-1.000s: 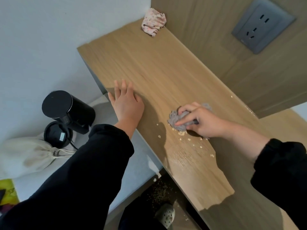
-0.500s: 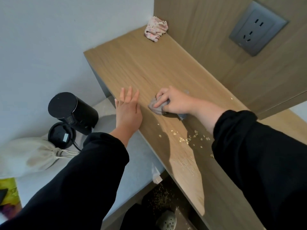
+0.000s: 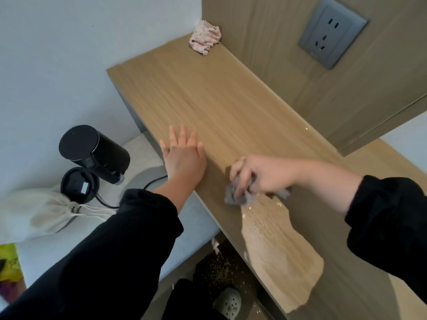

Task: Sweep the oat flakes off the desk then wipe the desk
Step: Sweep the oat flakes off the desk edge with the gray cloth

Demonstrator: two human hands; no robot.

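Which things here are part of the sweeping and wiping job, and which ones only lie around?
Part of the job: desk; oat flakes; grey cloth, gripped by the right hand; left hand, flat at the desk edge.

Only lying around: pink crumpled cloth; black cylindrical appliance; white drawstring bag; wall socket.

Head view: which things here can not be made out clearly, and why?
Right hand and grey cloth: motion blur, head view; outlines smeared.
Any oat flakes beneath them: hidden by the cloth.
Flakes on the floor: too small, in shadow.
Yellow item: cut off by left edge.
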